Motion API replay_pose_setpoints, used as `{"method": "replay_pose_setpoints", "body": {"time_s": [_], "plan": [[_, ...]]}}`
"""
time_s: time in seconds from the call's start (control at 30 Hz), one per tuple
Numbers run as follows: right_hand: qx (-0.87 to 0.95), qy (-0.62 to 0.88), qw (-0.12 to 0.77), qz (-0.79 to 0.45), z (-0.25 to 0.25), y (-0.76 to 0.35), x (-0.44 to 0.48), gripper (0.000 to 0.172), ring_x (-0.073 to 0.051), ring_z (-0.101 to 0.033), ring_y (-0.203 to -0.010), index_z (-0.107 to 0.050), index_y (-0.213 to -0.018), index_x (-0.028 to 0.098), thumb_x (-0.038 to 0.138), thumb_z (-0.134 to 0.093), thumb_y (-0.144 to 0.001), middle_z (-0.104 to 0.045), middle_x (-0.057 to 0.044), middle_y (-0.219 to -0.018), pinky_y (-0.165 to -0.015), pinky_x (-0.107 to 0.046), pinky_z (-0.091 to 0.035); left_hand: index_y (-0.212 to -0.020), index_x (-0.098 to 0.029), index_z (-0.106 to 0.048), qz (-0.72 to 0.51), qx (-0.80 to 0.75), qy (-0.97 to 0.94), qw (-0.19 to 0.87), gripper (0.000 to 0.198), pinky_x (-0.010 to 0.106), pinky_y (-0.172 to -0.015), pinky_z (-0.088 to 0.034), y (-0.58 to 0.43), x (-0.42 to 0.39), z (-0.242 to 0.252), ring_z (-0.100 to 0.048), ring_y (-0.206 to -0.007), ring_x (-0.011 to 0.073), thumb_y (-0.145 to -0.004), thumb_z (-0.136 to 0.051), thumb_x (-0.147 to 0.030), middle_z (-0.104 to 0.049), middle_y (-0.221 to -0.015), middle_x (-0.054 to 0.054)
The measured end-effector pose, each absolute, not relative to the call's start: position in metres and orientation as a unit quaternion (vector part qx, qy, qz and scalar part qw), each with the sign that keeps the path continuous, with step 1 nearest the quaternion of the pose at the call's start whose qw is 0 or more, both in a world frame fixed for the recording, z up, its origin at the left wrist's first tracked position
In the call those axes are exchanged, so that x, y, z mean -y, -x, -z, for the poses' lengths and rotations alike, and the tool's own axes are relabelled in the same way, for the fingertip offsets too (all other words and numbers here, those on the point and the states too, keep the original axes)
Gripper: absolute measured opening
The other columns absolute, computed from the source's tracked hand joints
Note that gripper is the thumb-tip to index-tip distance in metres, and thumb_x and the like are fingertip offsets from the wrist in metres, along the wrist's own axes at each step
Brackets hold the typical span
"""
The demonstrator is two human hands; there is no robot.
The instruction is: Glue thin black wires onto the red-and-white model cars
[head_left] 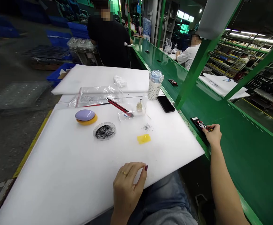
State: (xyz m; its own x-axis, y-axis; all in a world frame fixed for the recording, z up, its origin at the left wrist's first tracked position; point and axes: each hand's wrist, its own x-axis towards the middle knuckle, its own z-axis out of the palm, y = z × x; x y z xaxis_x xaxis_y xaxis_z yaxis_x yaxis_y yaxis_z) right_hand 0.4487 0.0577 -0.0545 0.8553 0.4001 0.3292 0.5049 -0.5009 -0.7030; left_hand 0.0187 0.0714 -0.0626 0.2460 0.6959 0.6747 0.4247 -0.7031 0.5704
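Observation:
My right hand [213, 134] reaches over the green conveyor belt at the right. Its fingers are closed at the near end of a flat black piece [195, 121] with a red-and-white item on it; a small dark and yellowish part shows by the fingertips. My left hand [128, 184], with a ring on one finger, is at the front edge of the white table, thumb and index tips together and nothing visible between them. Ahead of it lie a yellow square [144, 138], a small pile of black bits [147, 127] and a clear round dish [104, 131] of black bits.
A purple-and-orange oval object [85, 116], red-and-black pens [118, 107], a small bottle [139, 106], a phone [166, 103] and a dotted flask [155, 85] stand about the table. A green post [194, 72] rises beside the belt [239, 125]. Other people sit farther off.

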Motion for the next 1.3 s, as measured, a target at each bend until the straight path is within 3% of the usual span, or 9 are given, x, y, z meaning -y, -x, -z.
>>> {"method": "replay_pose_setpoints", "body": {"time_s": [0.1,0.2,0.33,0.5,0.67,0.83,1.07,1.3], "plan": [[0.268,0.842,0.459,0.093,0.051,-0.43,-0.046,0.036,-0.028,-0.064,-0.084,-0.042,-0.087,0.028,0.033,-0.071,-0.066,-0.072,-0.01,-0.096,-0.075,-0.041,-0.047,-0.096,-0.021,-0.065,-0.487,-0.364,-0.782,0.137,0.009,0.025,-0.078,-0.05,-0.017,-0.071,0.065,-0.063,-0.08,0.012,-0.1,-0.06,-0.015,-0.068,-0.085,-0.002],[0.304,0.817,0.482,0.091,0.051,-0.398,-0.039,0.024,-0.025,-0.063,-0.074,-0.048,-0.085,0.027,0.04,-0.065,-0.075,-0.07,-0.007,-0.084,-0.07,-0.039,-0.048,-0.097,-0.022,-0.065,-0.474,-0.365,-0.789,0.139,0.009,0.025,-0.079,-0.05,-0.015,-0.071,0.067,-0.063,-0.082,0.0124,-0.099,-0.061,-0.014,-0.068,-0.086,-0.002],[0.415,0.776,0.474,0.014,0.051,-0.35,-0.044,0.024,-0.017,-0.057,-0.061,-0.057,-0.079,0.024,0.045,-0.066,-0.079,-0.062,0.0,-0.069,-0.062,-0.031,-0.045,-0.097,-0.021,-0.066,-0.472,-0.362,-0.793,0.132,0.008,0.025,-0.077,-0.05,-0.014,-0.071,0.067,-0.063,-0.081,0.0127,-0.099,-0.061,-0.015,-0.068,-0.086,-0.002],[0.559,0.702,0.436,-0.069,0.044,-0.307,-0.064,0.018,-0.013,-0.047,-0.057,-0.055,-0.078,0.023,0.037,-0.062,-0.087,-0.056,0.002,-0.065,-0.057,-0.027,-0.039,-0.095,-0.02,-0.066,-0.474,-0.363,-0.792,0.127,0.008,0.025,-0.077,-0.05,-0.016,-0.071,0.065,-0.064,-0.079,0.0124,-0.099,-0.062,-0.015,-0.069,-0.085,-0.001],[0.559,0.718,0.409,-0.066,0.05,-0.291,-0.072,0.01,-0.015,-0.048,-0.059,-0.056,-0.08,0.023,0.031,-0.06,-0.084,-0.058,0.0,-0.068,-0.059,-0.028,-0.038,-0.092,-0.019,-0.066,-0.482,-0.355,-0.79,0.134,0.007,0.023,-0.071,-0.049,-0.016,-0.069,0.062,-0.061,-0.069,0.0104,-0.097,-0.064,-0.016,-0.068,-0.078,-0.002],[0.568,0.718,0.4,-0.048,0.051,-0.287,-0.07,0.008,-0.015,-0.048,-0.06,-0.055,-0.08,0.023,0.03,-0.059,-0.081,-0.06,0.0,-0.07,-0.061,-0.029,-0.039,-0.086,-0.019,-0.066,-0.495,-0.359,-0.773,0.168,0.01,0.022,-0.052,-0.037,-0.009,-0.067,0.059,-0.044,-0.048,0.007,-0.096,-0.066,-0.016,-0.05,-0.057,-0.008],[0.574,0.741,0.35,0.014,0.046,-0.28,-0.073,0.009,-0.014,-0.045,-0.061,-0.055,-0.078,0.023,0.03,-0.06,-0.077,-0.058,0.0,-0.07,-0.062,-0.029,-0.04,-0.082,-0.02,-0.065,-0.536,-0.334,-0.721,0.283,0.014,0.023,-0.049,-0.029,0.001,-0.063,0.055,-0.03,-0.044,0.0065,-0.096,-0.064,-0.019,-0.032,-0.052,-0.01],[0.577,0.756,0.301,0.066,0.045,-0.28,-0.079,0.009,-0.013,-0.042,-0.057,-0.055,-0.076,0.023,0.031,-0.06,-0.077,-0.055,0.0,-0.066,-0.057,-0.029,-0.037,-0.081,-0.018,-0.062,-0.568,-0.32,-0.684,0.328,0.015,0.026,-0.051,-0.027,0.001,-0.064,0.057,-0.03,-0.046,0.0067,-0.096,-0.062,-0.017,-0.049,-0.056,-0.008]]}}
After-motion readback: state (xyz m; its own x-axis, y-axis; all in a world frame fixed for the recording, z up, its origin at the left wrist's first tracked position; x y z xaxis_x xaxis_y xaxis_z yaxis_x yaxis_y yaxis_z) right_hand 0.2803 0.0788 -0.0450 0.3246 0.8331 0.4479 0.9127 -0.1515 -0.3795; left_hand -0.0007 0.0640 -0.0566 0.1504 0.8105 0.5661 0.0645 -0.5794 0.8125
